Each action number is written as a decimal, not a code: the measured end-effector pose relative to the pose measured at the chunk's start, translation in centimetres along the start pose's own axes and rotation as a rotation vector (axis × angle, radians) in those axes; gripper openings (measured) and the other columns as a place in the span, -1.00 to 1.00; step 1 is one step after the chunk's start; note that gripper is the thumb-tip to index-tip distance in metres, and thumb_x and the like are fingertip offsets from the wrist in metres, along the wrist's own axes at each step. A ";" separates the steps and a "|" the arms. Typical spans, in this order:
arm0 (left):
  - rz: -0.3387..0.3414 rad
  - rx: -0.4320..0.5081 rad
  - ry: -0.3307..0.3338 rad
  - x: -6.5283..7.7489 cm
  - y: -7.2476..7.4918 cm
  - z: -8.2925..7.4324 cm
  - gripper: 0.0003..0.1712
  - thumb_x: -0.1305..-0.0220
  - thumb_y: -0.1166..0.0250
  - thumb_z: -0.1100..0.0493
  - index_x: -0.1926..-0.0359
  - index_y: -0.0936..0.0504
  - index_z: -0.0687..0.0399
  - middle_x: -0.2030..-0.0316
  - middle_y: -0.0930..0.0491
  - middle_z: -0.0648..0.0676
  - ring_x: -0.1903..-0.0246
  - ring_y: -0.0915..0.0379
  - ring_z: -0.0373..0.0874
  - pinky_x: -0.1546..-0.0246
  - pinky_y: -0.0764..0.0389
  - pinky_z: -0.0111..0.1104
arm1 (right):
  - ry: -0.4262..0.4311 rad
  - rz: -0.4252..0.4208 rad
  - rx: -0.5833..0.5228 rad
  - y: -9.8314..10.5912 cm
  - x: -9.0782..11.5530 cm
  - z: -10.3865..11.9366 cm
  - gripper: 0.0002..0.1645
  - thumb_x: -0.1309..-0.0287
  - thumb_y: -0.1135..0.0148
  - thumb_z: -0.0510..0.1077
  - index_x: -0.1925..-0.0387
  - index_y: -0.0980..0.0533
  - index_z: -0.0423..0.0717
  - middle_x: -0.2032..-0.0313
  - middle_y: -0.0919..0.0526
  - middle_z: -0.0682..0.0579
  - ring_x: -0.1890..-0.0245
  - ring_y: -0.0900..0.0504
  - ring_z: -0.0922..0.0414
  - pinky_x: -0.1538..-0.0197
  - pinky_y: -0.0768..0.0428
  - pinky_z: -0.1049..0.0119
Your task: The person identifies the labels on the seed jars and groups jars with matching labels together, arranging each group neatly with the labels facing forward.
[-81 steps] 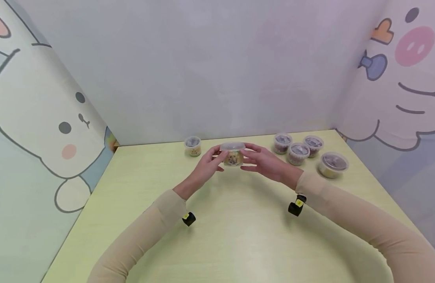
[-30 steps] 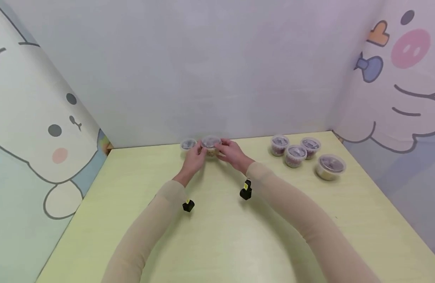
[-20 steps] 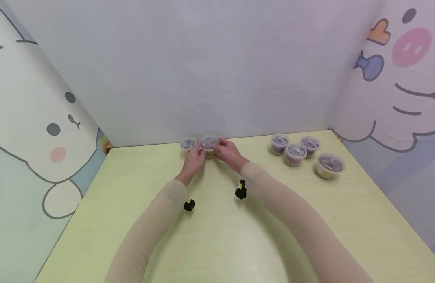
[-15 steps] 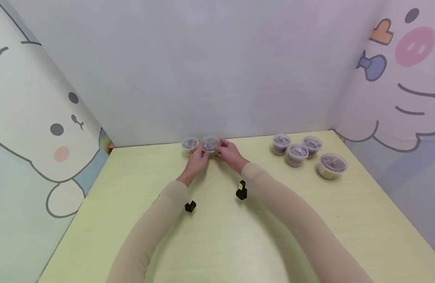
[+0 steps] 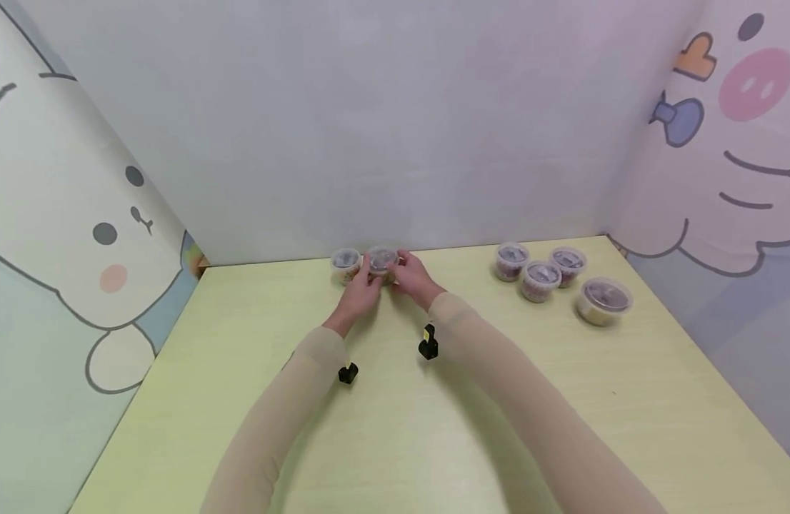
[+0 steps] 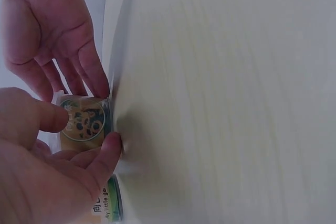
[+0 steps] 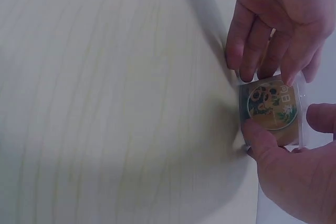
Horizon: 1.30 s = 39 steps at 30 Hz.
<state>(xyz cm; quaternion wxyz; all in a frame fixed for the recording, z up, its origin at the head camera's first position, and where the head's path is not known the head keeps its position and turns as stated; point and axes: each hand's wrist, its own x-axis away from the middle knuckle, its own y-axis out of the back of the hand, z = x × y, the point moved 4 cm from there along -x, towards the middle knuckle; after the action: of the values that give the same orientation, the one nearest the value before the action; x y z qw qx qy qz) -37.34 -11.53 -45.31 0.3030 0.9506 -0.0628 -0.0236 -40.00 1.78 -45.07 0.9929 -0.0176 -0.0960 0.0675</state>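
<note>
A small round plastic tub (image 5: 383, 258) with a clear lid and a sunflower label is at the back of the table, against the wall. My left hand (image 5: 359, 291) grips its left side, fingers between it and a second lidded tub (image 5: 346, 263) just to the left. On the other side, my right hand (image 5: 417, 277) holds the tub with thumb and fingertips. In the left wrist view, the label (image 6: 84, 124) shows between both hands, and the neighbouring tub's printed side (image 6: 110, 203) reads "My little". The right wrist view shows fingertips of both hands around the held tub (image 7: 273, 108).
Three small lidded tubs with purplish contents (image 5: 541, 280) cluster at the back right. A wider lidded tub (image 5: 603, 301) stands in front of them, near the right edge. A plain wall (image 5: 395, 143) rises behind the pale yellow table (image 5: 395, 428), with cartoon-printed walls either side.
Both hands have carried the tub from the middle, where it was held up, leftward and down beside the second tub. Over the last second the hands have shifted only slightly around it.
</note>
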 end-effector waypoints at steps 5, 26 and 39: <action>0.015 -0.008 0.008 0.0 0.0 0.0 -0.19 -0.56 -0.01 0.14 -0.64 0.20 0.02 -0.54 -0.05 0.24 -0.48 -0.06 0.13 -0.48 -0.09 -0.06 | 0.005 -0.007 0.019 0.0 0.0 -0.3 -0.23 -0.53 -0.05 -0.19 -0.59 0.02 -0.17 -0.51 -0.15 -0.25 -0.46 -0.25 -0.12 -0.32 -0.47 -0.02; 0.017 -0.018 -0.007 -0.3 0.4 -0.2 -0.16 -0.52 -0.02 0.14 -0.63 0.20 0.05 -0.53 -0.07 0.26 -0.36 -0.22 0.08 -0.45 -0.18 -0.05 | 0.037 0.000 0.038 -0.1 -0.4 -0.2 -0.26 -0.55 -0.01 -0.16 -0.60 0.01 -0.13 -0.52 -0.16 -0.20 -0.46 -0.24 -0.08 -0.33 -0.44 -0.05; 0.059 -0.044 -0.004 -0.1 0.6 0.1 -0.14 -0.55 -0.02 0.10 -0.64 0.27 0.03 -0.56 0.00 0.25 -0.41 -0.16 0.14 -0.45 -0.16 0.01 | 0.079 -0.013 0.118 0.0 0.5 -0.1 -0.26 -0.56 -0.02 -0.12 -0.59 -0.02 -0.17 -0.50 -0.18 -0.23 -0.39 -0.34 -0.13 -0.27 -0.52 -0.01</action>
<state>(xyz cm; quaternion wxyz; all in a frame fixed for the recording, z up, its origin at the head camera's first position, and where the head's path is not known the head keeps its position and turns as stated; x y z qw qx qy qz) -37.46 -12.04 -45.07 0.3243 0.9414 -0.0911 -0.0181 -39.54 1.83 -45.08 0.9957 0.0386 -0.0525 0.0660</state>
